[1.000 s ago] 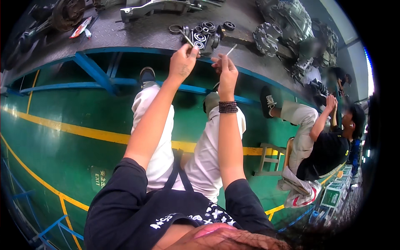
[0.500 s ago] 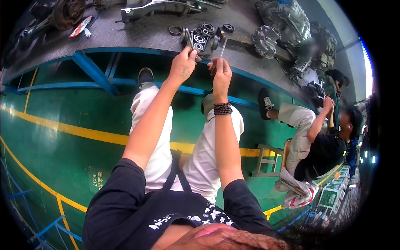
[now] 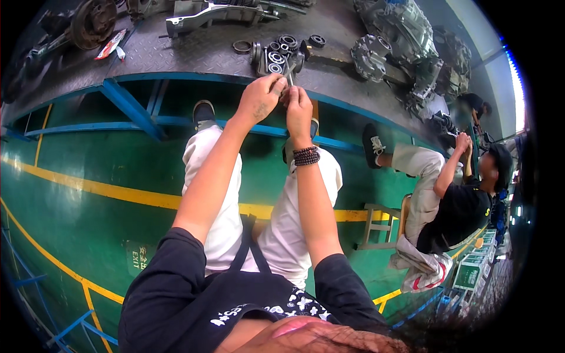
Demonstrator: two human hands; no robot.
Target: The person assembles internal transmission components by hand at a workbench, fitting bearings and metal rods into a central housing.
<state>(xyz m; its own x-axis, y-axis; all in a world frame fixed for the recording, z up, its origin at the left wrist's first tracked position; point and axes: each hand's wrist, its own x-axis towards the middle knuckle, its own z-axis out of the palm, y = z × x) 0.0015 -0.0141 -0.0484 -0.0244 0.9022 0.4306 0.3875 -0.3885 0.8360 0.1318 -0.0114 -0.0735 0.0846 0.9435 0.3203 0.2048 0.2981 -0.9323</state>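
Note:
My left hand (image 3: 261, 99) is closed in a pinch at the near edge of the workbench, and a slim metal piece (image 3: 291, 69) sticks up from its fingertips. Right beside it, fingertips nearly touching the left ones, my right hand (image 3: 299, 110) is closed on a thin metal rod (image 3: 289, 79). The two slim pieces seem to meet or cross; which lies in front I cannot tell. Just beyond the fingers sits a cluster of bearings (image 3: 275, 63) and round gears on the bench. A loose ring (image 3: 241, 46) lies left of it, and a single bearing (image 3: 317, 40) right of it.
Metal gearbox castings (image 3: 369, 57) crowd the bench's right side, and a long housing (image 3: 212, 15) lies at the back. A red-and-white packet (image 3: 112, 45) is at the left. Blue bars (image 3: 132, 107) run beneath the bench. Another person (image 3: 456, 206) sits at the right near a stool (image 3: 376, 226).
My right hand has moved left to my left hand, bringing the upright rod in against the left hand's piece. The left hand has shifted slightly.

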